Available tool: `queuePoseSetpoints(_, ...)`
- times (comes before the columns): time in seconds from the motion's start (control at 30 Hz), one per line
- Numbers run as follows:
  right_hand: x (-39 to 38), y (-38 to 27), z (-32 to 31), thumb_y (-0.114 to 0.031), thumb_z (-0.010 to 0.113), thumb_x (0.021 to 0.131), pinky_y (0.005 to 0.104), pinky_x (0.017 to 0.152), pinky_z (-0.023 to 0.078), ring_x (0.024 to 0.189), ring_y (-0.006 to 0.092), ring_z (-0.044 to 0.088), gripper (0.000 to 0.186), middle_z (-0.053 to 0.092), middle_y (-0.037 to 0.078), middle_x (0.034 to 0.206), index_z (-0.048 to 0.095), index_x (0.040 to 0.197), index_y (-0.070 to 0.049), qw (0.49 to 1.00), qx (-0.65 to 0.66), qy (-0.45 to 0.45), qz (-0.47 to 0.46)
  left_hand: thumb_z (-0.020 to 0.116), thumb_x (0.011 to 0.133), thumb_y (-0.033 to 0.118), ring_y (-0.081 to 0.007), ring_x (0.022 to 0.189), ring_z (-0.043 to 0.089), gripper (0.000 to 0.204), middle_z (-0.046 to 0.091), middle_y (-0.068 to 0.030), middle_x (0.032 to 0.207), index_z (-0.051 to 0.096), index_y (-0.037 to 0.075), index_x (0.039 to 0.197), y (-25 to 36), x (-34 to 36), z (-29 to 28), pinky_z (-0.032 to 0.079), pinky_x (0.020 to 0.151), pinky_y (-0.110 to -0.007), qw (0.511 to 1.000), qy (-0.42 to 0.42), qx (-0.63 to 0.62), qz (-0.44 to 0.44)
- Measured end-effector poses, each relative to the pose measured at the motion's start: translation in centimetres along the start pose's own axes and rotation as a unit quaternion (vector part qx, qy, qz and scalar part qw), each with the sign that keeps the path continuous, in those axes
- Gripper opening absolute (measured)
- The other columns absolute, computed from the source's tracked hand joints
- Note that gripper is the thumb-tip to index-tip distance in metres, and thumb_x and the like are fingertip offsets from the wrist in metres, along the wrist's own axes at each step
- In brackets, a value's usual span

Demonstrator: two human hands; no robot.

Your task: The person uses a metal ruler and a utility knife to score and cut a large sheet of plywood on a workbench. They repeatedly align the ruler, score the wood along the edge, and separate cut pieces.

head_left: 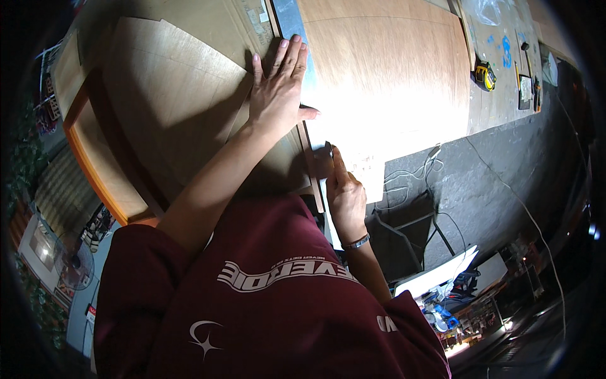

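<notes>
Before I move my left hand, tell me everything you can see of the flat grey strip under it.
The flat grey strip looks like metal, bluish and straight-edged. It runs along the left side of the pale wooden board, with a narrow brown strip along its other side. Your left hand lies partly over it, fingers spread. Its top reaches the picture's edge; glare washes out its lower part.

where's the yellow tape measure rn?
Head view, upper right: the yellow-and-black tape measure sits on the worktop, beside the right edge of the brightly lit wooden sheet, well to the right of both hands.
</notes>
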State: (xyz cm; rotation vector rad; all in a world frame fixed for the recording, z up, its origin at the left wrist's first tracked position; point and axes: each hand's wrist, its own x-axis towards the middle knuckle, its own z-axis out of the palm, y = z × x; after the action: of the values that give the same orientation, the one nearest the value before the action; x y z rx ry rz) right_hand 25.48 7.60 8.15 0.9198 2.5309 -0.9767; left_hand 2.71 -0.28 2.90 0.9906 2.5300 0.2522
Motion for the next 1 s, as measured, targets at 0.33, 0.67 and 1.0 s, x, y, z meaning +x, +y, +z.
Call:
queuePoseSetpoints(0.33,-1.0,0.5,0.1,-0.007,0.061,0.098,0.0475,0.059,0.052,0.067,0.0374,0.07,0.049,0.067,0.022,0.075,0.057,0.147,-0.009,1.0,-0.003,-0.01,0.01,0.089,0.06,0.06,-0.0248,0.162,0.007,0.141,0.006,-0.0081,0.175,0.013,0.004,0.166,0.1,0.0,-0.1,0.008,0.126,-0.067,1.0,-0.005,0.006,0.0)
queuePoseSetpoints(0.67,3.1,-2.1,-4.7,-0.002,0.058,0.099,0.0409,0.072,0.059,0.088,0.0345,0.077,0.039,0.07,0.03,0.103,0.062,0.138,0.002,0.995,0.077,0.038,-0.042,0.086,0.062,0.064,-0.0262,0.162,0.007,0.14,0.008,-0.0127,0.175,0.015,0.0,0.164,-0.2,-0.3,0.1,0.01,0.126,-0.067,1.0,0.006,0.005,0.01)
queuePoseSetpoints(1.0,19.6,-9.1,-0.3,-0.017,0.06,0.102,0.0481,0.059,0.056,0.069,0.0424,0.071,0.036,0.067,0.027,0.076,0.064,0.136,-0.005,0.983,0.041,0.141,-0.112,0.083,0.06,0.068,-0.0275,0.162,0.005,0.137,0.019,-0.0128,0.172,0.02,0.006,0.165,-0.2,-0.4,0.8,0.001,0.126,-0.065,0.999,0.037,-0.027,0.022)
